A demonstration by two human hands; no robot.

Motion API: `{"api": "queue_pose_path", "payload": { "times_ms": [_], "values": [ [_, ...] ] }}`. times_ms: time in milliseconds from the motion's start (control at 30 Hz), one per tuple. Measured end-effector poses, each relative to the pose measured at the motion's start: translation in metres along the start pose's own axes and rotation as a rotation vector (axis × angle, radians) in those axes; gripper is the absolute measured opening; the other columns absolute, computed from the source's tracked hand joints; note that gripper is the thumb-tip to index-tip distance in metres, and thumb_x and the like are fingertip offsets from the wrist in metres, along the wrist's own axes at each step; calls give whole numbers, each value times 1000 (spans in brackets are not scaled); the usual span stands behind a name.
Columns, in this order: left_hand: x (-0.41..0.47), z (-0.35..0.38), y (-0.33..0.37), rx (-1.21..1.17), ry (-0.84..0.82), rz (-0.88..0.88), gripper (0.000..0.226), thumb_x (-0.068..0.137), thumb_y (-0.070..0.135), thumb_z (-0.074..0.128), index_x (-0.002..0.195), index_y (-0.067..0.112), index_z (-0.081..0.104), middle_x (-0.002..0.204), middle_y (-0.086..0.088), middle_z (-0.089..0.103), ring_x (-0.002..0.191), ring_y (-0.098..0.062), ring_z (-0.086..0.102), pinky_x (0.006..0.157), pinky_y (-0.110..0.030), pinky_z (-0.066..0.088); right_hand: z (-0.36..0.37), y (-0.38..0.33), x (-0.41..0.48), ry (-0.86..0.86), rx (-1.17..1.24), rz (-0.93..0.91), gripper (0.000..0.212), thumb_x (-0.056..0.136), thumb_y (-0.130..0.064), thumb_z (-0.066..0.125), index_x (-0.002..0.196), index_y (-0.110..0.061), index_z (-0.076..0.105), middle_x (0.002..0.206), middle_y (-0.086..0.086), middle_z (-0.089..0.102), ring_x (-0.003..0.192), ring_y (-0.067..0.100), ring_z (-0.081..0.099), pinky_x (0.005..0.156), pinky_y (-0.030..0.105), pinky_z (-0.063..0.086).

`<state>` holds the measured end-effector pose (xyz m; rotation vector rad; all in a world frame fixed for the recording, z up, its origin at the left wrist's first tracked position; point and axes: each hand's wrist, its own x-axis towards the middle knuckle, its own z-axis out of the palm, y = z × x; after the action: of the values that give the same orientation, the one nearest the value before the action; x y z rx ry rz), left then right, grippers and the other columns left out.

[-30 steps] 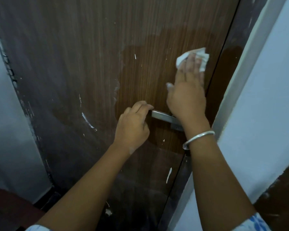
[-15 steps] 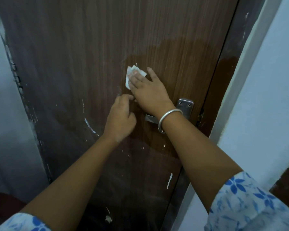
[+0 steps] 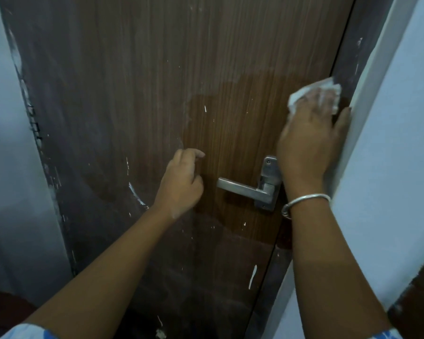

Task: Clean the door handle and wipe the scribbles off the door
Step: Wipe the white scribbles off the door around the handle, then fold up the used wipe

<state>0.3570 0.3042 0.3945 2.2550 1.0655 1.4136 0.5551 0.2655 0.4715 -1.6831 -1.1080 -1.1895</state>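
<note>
The right hand [image 3: 309, 140], fingers spread flat, presses a white tissue [image 3: 312, 92] against the door [image 3: 157, 94] near its right edge, above the lever handle [image 3: 245, 189]. That handle runs left to right, its free end just right of the empty, loosely curled left hand [image 3: 181, 182].

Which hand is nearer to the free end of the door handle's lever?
Left. The left hand is just left of the lever's free end, not touching it; the right hand presses a tissue higher, to the right.
</note>
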Motion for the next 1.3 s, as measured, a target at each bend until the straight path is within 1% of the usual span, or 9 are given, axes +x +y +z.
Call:
{"api": "queue_pose_path", "payload": {
  "times_ms": [167, 267, 433, 533, 700, 833, 1000, 1200, 1300],
  "values": [
    [2, 11, 18, -73, -54, 86, 41, 86, -1, 51, 124, 12, 48, 119, 4, 40, 116, -21, 47, 97, -40, 45, -14, 4, -3, 5, 133, 84, 45, 83, 12, 49, 127, 17, 40, 133, 37, 43, 128, 48, 38, 106, 51, 33],
    [3, 19, 31, -125, -64, 144, 39, 86, 3, 55, 123, 13, 49, 117, 6, 42, 110, -10, 48, 91, -25, 44, -23, 2, -13, -55, 88, 42, 26, 82, 11, 46, 106, 15, 57, 105, 36, 61, 99, 47, 60, 82, 45, 50],
    [1, 32, 56, -281, -141, 132, 41, 90, 11, 56, 130, 13, 45, 128, 1, 49, 119, -7, 46, 97, -17, 38, -33, 10, -38, -369, 278, 53, 16, 88, -11, 55, 103, -13, 60, 80, 4, 60, 60, 9, 47, 44, 16, 25],
    [-1, 38, 69, -400, -213, 101, 51, 94, 18, 53, 141, 16, 33, 140, -1, 44, 130, -8, 39, 105, -21, 35, -43, 18, -48, -530, 662, 179, 16, 92, -17, 53, 102, -29, 54, 90, -13, 57, 71, -2, 52, 50, 6, 34],
    [-8, 42, 83, -526, -320, 117, 31, 94, 14, 53, 125, 14, 50, 116, -4, 60, 103, -12, 59, 86, -31, 52, -63, 32, -64, -674, 1096, 381, 26, 92, -14, 54, 100, -38, 50, 102, -16, 56, 92, 8, 62, 69, 28, 58],
    [-23, 48, 94, -655, -329, 67, 13, 89, 4, 58, 90, 16, 55, 88, -6, 59, 74, -11, 59, 62, -30, 50, -85, 44, -80, -625, 1107, 396, 26, 89, -6, 58, 87, -32, 58, 94, -6, 65, 85, 12, 67, 66, 31, 59],
    [-61, 68, 114, -728, -407, -6, 14, 85, -9, 58, 83, 5, 55, 78, -10, 56, 58, -13, 56, 52, -23, 49, -115, 76, -113, -633, 1208, 617, 30, 81, 9, 59, 76, -19, 69, 82, 8, 71, 80, 26, 69, 70, 34, 58],
    [-124, 113, 132, -988, -708, -345, 15, 89, -7, 49, 86, 0, 62, 90, -22, 56, 80, -31, 56, 66, -28, 58, -157, 133, -178, -636, 1226, 880, 41, 76, 17, 54, 63, -17, 73, 86, 3, 70, 86, 24, 66, 76, 31, 54],
    [-157, 145, 142, -936, -782, -416, 10, 86, -3, 59, 80, 4, 61, 79, -14, 58, 72, -21, 60, 66, -27, 58, -177, 159, -216, -657, 1132, 901, 42, 74, 23, 53, 77, -16, 70, 87, 1, 70, 82, 14, 66, 73, 24, 53]
  ]
}}
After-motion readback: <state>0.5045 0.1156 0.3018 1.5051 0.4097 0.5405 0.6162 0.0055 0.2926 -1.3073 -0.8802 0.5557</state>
